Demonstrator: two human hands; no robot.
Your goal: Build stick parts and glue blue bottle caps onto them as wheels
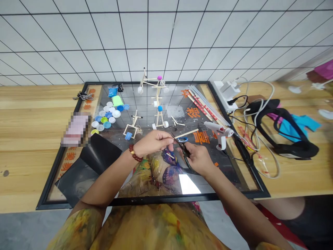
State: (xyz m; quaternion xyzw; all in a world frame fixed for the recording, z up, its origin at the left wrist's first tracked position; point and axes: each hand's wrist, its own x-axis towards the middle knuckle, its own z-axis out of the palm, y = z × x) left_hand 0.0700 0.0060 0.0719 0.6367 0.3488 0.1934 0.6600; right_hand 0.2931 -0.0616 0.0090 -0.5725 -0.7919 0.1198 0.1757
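My left hand [157, 143], with a beaded bracelet [135, 153] at its wrist, pinches the end of a thin wooden stick [186, 133]. The stick slants up to the right. In my right hand [198, 157] are dark scissors [186, 155], whose blades reach to the stick beside my left fingertips. A blue-rimmed object [181, 139] lies just past the scissors. Small stick frames with bottle-cap parts stand beyond my hands: one [133, 125] near my left wrist, another [160, 108] with a blue cap farther back. Below my fingers lies a short stick piece [170, 156].
Colored bottle caps [107, 115] and black sheets [88, 166] are at the left. To the right lie a glue gun [220, 133], bundled sticks [204, 106], a power strip [225, 95], cables and a black strap-like object [286, 139]. A person's leg shows at lower right.
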